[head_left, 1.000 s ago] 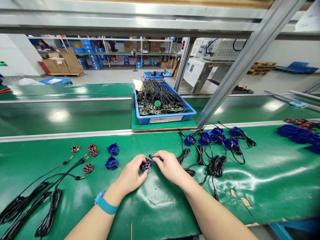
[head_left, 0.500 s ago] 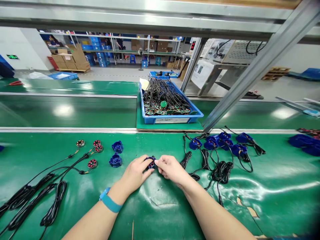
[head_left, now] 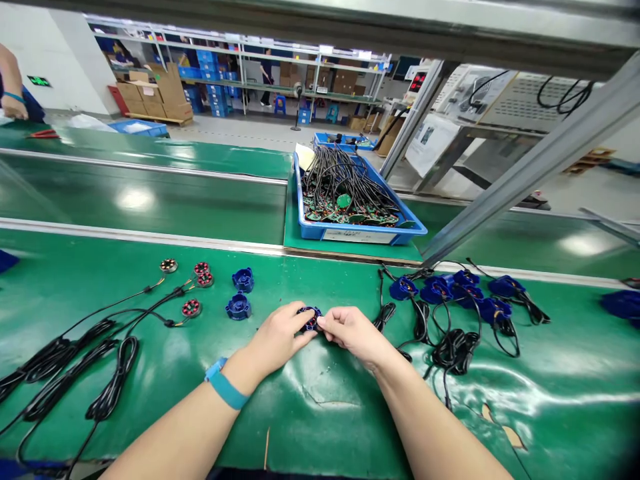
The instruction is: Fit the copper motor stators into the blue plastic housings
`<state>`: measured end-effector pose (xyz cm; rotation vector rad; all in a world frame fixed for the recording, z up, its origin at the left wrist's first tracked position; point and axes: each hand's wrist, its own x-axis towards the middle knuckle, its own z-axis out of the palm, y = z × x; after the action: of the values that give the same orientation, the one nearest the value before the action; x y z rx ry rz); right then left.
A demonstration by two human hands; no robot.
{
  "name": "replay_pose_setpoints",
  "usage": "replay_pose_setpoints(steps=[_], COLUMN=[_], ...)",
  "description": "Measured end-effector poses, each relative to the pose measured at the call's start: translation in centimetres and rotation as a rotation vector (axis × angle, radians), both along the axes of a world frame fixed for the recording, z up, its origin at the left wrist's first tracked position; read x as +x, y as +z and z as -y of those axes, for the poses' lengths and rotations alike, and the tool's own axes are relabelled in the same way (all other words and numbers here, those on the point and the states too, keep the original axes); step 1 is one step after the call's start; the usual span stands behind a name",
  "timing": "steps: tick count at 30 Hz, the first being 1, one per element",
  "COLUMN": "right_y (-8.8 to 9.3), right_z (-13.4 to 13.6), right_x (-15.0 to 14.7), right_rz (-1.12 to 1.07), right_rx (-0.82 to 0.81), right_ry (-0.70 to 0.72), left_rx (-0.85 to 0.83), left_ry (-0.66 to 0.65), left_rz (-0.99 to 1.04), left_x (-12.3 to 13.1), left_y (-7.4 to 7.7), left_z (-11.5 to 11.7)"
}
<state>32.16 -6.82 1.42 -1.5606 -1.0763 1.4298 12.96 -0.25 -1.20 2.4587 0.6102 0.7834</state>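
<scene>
Blue housing (head_left: 311,319) is at mid-bench (head_left: 330,427), below the blue tray (head_left: 360,236) of boards and black leads. Left hand (head_left: 280,337) clamped round its near-left side; right hand (head_left: 350,333) has thumb and forefinger bunched at its right rim, can't tell if they pinch anything. Dark and red parts show inside, so I read this as a fitting step; calls for a steady left hold and fine fingertip work on the right. Fingers block the view of the rim. Left: two spare housings (head_left: 239,307), then round motors (head_left: 191,308) on cables. Right: wired housings (head_left: 437,290), with coiled leads (head_left: 455,350) crowding that forearm's side.
</scene>
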Motion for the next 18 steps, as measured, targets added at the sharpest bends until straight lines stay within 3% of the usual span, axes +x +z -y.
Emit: replay_pose_setpoints(steps=[8,18], right_y=[0.5,0.8], right_z=[-0.7,-1.9], right_x=[0.0,0.3], right_rz=[0.058,0.200], right_rx=[-0.020,-0.074], right_ry=[-0.006,0.011], left_rx=[0.062,0.103], left_ry=[0.030,0.050], left_rz=[0.023,0.058], left_x=[-0.2,-0.1], left_y=[-1.0,-1.0], left_z=[-0.3,-1.2])
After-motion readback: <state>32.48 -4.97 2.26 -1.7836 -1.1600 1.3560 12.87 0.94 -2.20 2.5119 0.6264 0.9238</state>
